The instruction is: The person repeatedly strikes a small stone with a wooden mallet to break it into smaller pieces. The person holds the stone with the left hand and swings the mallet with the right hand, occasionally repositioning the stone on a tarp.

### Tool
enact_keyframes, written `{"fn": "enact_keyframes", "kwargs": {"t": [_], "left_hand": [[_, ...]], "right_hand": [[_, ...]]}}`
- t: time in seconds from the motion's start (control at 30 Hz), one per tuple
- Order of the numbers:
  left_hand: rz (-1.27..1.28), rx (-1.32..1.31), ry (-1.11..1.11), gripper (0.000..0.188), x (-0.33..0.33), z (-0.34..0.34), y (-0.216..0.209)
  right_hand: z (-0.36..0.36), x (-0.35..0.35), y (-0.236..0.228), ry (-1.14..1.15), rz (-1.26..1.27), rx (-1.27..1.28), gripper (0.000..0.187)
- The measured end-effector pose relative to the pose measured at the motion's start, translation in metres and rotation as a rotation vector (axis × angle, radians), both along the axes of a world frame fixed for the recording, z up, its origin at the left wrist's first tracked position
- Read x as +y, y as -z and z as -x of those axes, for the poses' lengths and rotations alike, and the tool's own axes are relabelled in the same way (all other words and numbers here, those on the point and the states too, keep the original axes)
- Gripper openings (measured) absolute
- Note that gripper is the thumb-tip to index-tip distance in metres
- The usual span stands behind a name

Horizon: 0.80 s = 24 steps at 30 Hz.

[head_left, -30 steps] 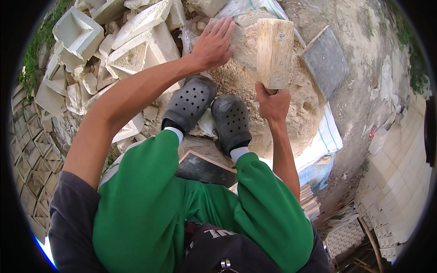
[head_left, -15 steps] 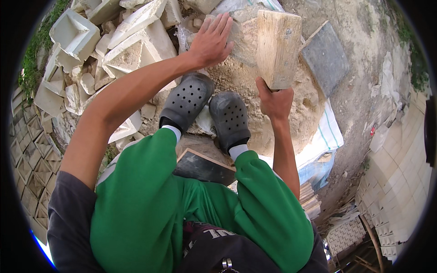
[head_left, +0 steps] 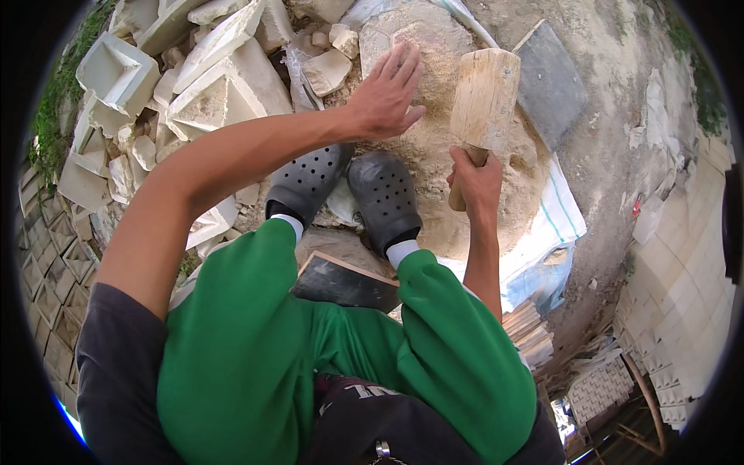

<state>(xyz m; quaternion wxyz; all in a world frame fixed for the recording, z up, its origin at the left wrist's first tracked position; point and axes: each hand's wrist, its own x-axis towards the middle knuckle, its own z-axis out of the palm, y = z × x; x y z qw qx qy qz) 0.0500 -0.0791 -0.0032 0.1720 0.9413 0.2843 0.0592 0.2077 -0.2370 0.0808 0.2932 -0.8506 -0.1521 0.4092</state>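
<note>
My right hand (head_left: 474,180) is closed round the handle of a wooden mallet (head_left: 485,101), whose pale block head points away from me. Below my grip the handle's end sticks out. My left hand (head_left: 385,99) is open and holds nothing, its fingers stretched out. It hovers over or rests on pale crushed powder (head_left: 442,174), and I cannot tell which. Just beyond its fingertips lies a broad, dusty slab-like stone (head_left: 415,39).
Broken white moulded pieces (head_left: 232,85) are heaped at the left. A grey flat slab (head_left: 552,85) lies right of the mallet. White sacking (head_left: 559,213) shows under the powder. My feet in grey clogs (head_left: 385,198) stand close by, with a dark board (head_left: 345,280) behind them.
The mallet has come nearer to me and tilted, showing more of its handle. My left hand has shifted right and slightly nearer, uncovering rubble and more of the slab-like stone.
</note>
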Motion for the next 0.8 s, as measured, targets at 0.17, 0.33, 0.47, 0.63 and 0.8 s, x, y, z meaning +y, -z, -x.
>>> {"fn": "enact_keyframes", "kwargs": {"t": [0.17, 0.33, 0.47, 0.63, 0.8], "left_hand": [[0.23, -0.211, 0.147, 0.083, -0.013, -0.009, -0.004], [-0.207, -0.08, -0.232, 0.091, 0.036, 0.002, 0.009], [0.062, 0.084, 0.201, 0.089, 0.005, 0.014, 0.001], [-0.025, -0.087, -0.148, 0.083, 0.017, 0.017, 0.006], [-0.093, -0.019, 0.024, 0.072, 0.02, 0.031, 0.006]], "right_hand": [[-0.003, -0.013, -0.011, 0.151, -0.098, 0.076, 0.027], [-0.003, -0.016, -0.012, 0.181, -0.081, 0.128, 0.03], [-0.003, -0.017, -0.006, 0.141, -0.041, 0.136, 0.038], [0.0, -0.018, -0.007, 0.077, -0.04, 0.094, 0.042], [0.006, -0.012, -0.005, -0.048, 0.009, 0.002, 0.032]]}}
